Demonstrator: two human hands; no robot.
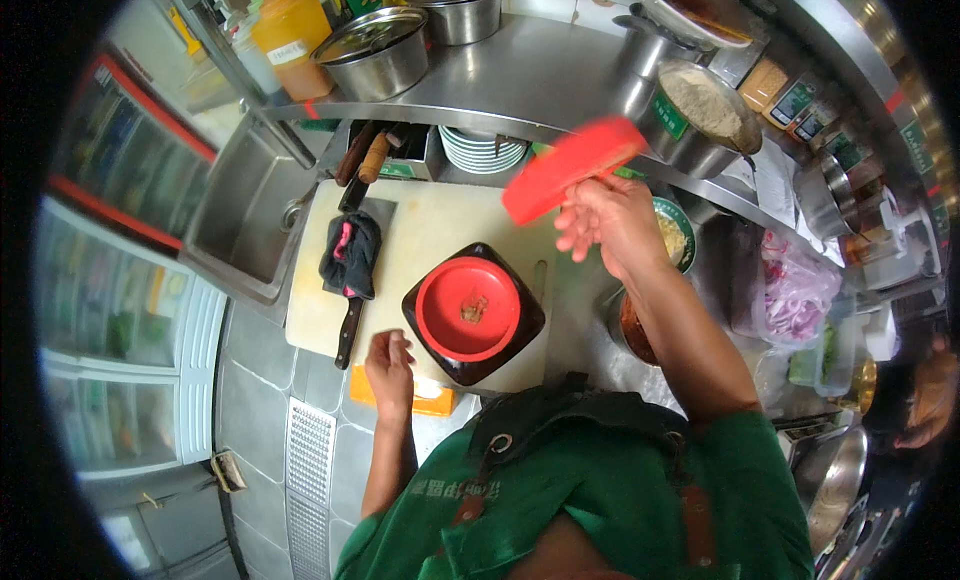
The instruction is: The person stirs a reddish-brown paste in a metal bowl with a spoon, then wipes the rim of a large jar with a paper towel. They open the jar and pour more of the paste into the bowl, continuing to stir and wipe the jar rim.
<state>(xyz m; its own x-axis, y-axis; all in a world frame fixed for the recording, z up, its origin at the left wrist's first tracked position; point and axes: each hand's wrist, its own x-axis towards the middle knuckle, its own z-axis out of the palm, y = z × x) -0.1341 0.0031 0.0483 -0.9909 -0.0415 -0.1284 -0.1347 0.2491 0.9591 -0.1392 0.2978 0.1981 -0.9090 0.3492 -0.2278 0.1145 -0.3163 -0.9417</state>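
My right hand (611,216) grips a red lid-like piece (559,178), tilted and blurred, above the right back part of a white cutting board (442,212). On the board, a round red bowl (442,340) sits in a dark square holder (517,347). A small brownish heap of food (472,308) lies at the bowl's bottom. My left hand (391,362) is empty, its fingers loosely bent, just left of the holder near the board's front edge. Farther left, a dark cloth (351,257) lies over a blade, and a black knife handle (347,336) sticks out toward me.
A steel sink (240,205) adjoins the board's left side. Behind runs a raised steel shelf (540,69) with lidded pots (382,62). Stacked plates (480,152) stand beneath it. To the right are a bowl of pale food (679,235) and a tub of sliced onion (799,295).
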